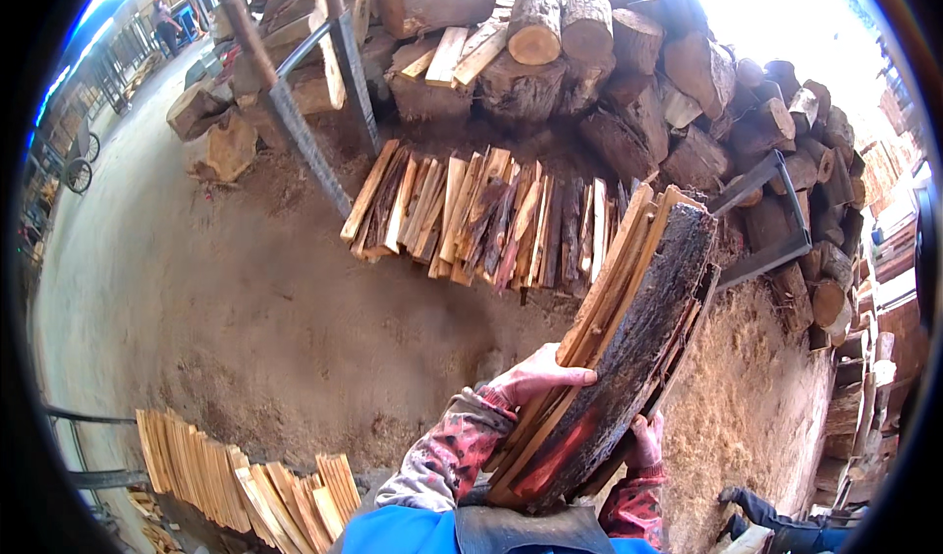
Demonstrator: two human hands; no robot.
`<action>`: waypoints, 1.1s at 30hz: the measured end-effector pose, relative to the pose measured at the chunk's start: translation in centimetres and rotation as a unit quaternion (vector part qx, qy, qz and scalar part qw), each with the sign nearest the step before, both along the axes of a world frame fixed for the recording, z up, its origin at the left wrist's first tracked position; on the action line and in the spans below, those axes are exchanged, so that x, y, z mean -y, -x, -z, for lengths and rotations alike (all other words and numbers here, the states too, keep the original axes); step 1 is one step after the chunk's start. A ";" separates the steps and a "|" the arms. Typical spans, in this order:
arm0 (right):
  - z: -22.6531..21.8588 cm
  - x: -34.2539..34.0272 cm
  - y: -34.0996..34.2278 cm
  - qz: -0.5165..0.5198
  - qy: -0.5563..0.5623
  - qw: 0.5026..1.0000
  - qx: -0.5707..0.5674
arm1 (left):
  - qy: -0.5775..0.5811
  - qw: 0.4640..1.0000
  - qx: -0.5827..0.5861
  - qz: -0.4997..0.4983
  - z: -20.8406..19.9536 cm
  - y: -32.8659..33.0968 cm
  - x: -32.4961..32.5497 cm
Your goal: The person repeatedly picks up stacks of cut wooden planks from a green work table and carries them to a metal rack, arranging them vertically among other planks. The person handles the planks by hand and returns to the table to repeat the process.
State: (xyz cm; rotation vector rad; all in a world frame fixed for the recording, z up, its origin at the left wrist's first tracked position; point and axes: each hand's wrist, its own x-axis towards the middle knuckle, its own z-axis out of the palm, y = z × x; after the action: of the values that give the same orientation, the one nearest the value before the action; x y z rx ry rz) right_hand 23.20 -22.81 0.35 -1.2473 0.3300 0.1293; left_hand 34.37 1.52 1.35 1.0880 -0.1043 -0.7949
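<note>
A bundle of split wood slabs is held upright at a tilt in front of my body. Its near face is a broad piece with dark bark, and paler sawn strips lie along its left side. My left hand is closed on the left side of the bundle, thumb across the strips. At the lower right edge, my right hand grips the bundle, with part of its fingers hidden behind the wood. Beyond the bundle, a row of split wood pieces lies on the ground, partly covered by it.
Cut logs are heaped at the back and right. A metal frame stands right, and leaning posts rise back left. Stacked slats sit at the lower left. A dark object lies lower right. A person is far off.
</note>
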 end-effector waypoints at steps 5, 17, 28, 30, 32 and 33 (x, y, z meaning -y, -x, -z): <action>0.8 0.4 -5.8 -0.048 0.035 0.998 -0.021 | -0.012 0.999 -0.035 -0.018 0.4 -4.3 -1.1; 3.6 -4.6 -15.2 -0.156 0.043 0.983 -0.081 | -0.001 0.978 -0.161 -0.132 5.4 -8.2 -7.0; 8.9 -14.4 -18.8 -0.181 0.020 0.963 -0.197 | 0.017 0.945 -0.266 -0.190 12.9 -8.5 -16.1; 10.0 -16.9 -19.9 -0.181 0.004 0.962 -0.207 | 0.006 0.937 -0.291 -0.193 14.4 -8.9 -18.5; 11.2 -18.8 -20.8 -0.189 -0.002 0.959 -0.213 | 0.000 0.933 -0.297 -0.203 15.4 -9.3 -20.5; 12.0 -20.1 -21.5 -0.192 -0.006 0.958 -0.214 | -0.020 0.936 -0.283 -0.209 15.1 -10.6 -21.8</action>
State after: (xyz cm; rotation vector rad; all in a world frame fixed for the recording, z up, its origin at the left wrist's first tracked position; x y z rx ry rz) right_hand 44.71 -2.74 -11.62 -1.2551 0.4539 0.7422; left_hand 44.99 23.31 -13.71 0.8398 0.6154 -0.6926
